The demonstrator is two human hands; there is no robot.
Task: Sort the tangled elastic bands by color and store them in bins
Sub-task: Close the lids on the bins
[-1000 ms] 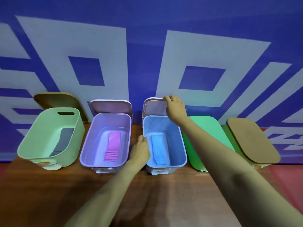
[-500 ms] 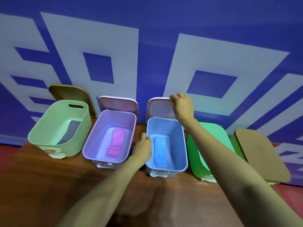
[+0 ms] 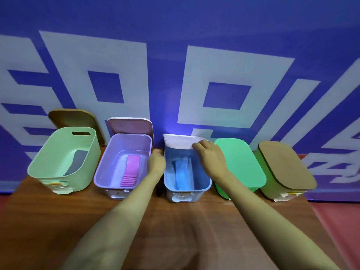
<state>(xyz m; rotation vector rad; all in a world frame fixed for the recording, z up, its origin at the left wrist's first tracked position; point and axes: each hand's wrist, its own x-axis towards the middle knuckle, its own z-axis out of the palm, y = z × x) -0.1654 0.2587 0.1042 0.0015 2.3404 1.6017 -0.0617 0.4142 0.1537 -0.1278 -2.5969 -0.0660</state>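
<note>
Several bins stand in a row against the wall. The blue bin holds folded blue bands. My right hand grips a pale lid and holds it tilted over the bin's far end. My left hand rests closed against the blue bin's left rim. Beside it, the purple bin holds folded pink bands. The open green bin at the left holds grey bands.
A pink lid and a brown lid lean on the wall behind the left bins. A green-lidded bin and a brown-lidded bin stand shut at the right. The wooden table ends at red floor.
My right hand has pulled the pale lid away from the wall and tipped it down over the blue bin. My left hand has stayed at the bin's left rim.
</note>
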